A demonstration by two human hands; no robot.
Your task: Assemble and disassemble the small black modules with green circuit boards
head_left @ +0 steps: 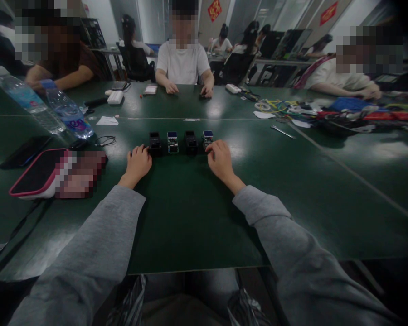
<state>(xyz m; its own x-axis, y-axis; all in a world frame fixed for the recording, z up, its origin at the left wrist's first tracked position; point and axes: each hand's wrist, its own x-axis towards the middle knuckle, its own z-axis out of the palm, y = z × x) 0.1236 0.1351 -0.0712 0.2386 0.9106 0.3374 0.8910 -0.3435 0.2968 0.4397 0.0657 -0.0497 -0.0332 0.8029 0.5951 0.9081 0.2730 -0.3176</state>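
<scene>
Several small box-shaped devices stand in a row across the green table (pixel 187 217). At the left end is a black device (pixel 154 141); beside it comes a bare circuit board module with a small screen (pixel 172 142). Another black device (pixel 191 141) follows, and a second circuit board module with a screen (pixel 207 137) ends the row at right. My left hand (pixel 138 162) lies beside the left black device, fingers apart and slightly bent, its tips at that device's edge. My right hand (pixel 221 159) has curled fingers closed at the lower right side of the end module, partly hiding it.
Two water bottles (pixel 70 111), a dark phone (pixel 25 151) and a pink-rimmed device (pixel 41 174) are at left. A wrench (pixel 283 132) lies at right, before a heap of cables (pixel 326 113). A person in a white shirt (pixel 182 63) sits opposite; others sit at both sides.
</scene>
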